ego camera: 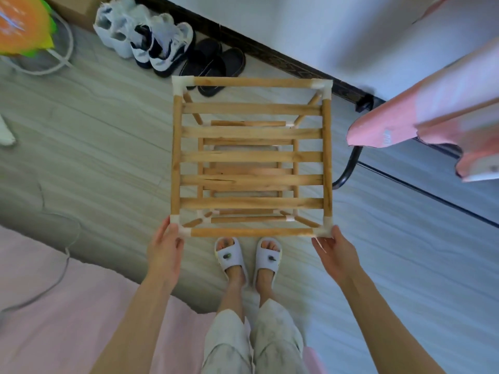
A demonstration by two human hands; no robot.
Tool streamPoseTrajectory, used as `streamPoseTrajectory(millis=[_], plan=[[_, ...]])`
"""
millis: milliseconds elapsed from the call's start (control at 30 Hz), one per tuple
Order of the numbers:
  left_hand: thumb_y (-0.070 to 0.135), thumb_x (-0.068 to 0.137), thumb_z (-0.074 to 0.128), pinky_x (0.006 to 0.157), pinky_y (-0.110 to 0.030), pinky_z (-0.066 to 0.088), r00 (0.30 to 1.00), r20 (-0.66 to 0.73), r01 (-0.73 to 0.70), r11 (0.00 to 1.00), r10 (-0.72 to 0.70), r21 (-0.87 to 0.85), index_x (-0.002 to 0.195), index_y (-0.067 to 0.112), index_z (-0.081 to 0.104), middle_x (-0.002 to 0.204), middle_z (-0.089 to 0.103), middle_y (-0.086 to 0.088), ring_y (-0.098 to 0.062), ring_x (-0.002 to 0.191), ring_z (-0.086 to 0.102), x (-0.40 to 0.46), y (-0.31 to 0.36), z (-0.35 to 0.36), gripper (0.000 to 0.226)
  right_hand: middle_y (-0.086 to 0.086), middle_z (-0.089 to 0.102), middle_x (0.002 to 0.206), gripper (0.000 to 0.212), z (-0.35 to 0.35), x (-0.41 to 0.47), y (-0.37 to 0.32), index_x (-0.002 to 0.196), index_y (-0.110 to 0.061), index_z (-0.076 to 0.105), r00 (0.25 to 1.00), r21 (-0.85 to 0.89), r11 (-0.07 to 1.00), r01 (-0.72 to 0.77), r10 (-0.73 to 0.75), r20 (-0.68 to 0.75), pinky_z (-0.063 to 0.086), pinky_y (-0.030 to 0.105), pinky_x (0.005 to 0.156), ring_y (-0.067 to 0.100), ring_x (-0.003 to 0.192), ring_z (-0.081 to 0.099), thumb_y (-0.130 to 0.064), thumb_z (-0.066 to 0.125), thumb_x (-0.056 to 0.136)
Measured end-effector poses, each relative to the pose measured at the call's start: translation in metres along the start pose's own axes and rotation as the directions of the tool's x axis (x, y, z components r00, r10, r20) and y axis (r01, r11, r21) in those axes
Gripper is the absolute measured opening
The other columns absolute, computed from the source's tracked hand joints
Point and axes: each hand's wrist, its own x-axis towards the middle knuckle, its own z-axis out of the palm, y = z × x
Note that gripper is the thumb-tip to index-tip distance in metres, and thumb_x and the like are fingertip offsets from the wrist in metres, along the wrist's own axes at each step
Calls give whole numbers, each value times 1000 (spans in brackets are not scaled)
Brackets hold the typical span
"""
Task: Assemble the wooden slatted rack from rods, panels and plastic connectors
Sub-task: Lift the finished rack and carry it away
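Rack (251,157) between hands, fingers (172,230) apparently touching near corners

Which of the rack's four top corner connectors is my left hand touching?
The near-left connector: the left hand touches it. The right hand is at the near-right connector; the two far ones are untouched.
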Motion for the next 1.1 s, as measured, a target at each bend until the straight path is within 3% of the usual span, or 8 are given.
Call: streamPoseTrajectory(millis=[167, 300, 433, 533, 633, 800, 1100], plan=[[2, 97, 45, 102, -31, 40, 991, -101, 94, 995, -89, 40, 137, 5, 44, 134, 51, -12, -24, 124, 49, 7, 19, 10, 41, 2, 62, 98, 35, 16, -9, -9, 125, 3, 49, 999, -90, 995, 38, -39, -9, 39, 33, 103, 20, 112, 53, -17, 50, 96], [1, 96, 46, 103, -32, 40, 988, -117, 108, 992, -100, 71, 137, 5, 45, 135, 51, -14, -24, 124, 49, 25, 33, 19, 41, 3, 64, 105, 37, 27, -2, -10, 128, 1, 50, 997, -64, 996, 64, -66, -34, 42, 32, 99, 21, 116, 54, -15, 51, 95], [2, 94, 50, 100, -32, 42, 995, -76, 69, 994, -63, 82, 134, 4, 48, 129, 55, -13, -21, 116, 54, 47, 65, 51, 39, 4, 69, 98, 32, 48, 18, -28, 124, -2, 54, 995, -27, 995, 94, -95, -22, 42, 36, 103, 21, 107, 60, -16, 51, 95], [1, 93, 53, 92, -30, 48, 999, -38, 26, 993, -22, 117, 128, 0, 50, 119, 57, -17, -19, 98, 59, 69, 95, 85, 35, 3, 71, 90, 30, 73, 34, -56, 124, -3, 55, 992, 7, 993, 120, -120, -29, 44, 35, 100, 21, 100, 63, -14, 52, 96], [1, 94, 51, 81, -26, 49, 999, 34, -12, 984, 6, 179, 121, 5, 49, 106, 56, -15, -14, 82, 57, 88, 125, 127, 27, 3, 65, 95, 34, 97, 56, -89, 127, -2, 52, 987, 52, 990, 134, -128, -95, 44, 36, 101, 16, 89, 62, -9, 55, 94], [0, 93, 51, 87, -30, 49, 996, 84, -33, 969, 12, 246, 109, 9, 50, 107, 57, -14, -15, 83, 58, 111, 176, 201, 18, 12, 56, 121, 41, 129, 81, -145, 134, -4, 46, 978, 47, 990, 130, -120, -172, 44, 39, 101, 26, 114, 54, -14, 53, 95], [3, 95, 51, 99, -35, 45, 995, 83, -77, 951, 55, 299, 114, 10, 54, 111, 57, -14, -23, 101, 57, 149, 238, 307, 21, 11, 61, 115, 38, 173, 123, -227, 126, -6, 53, 977, 0, 995, 101, -99, -190, 46, 35, 91, 25, 112, 56, -24, 57, 93]])
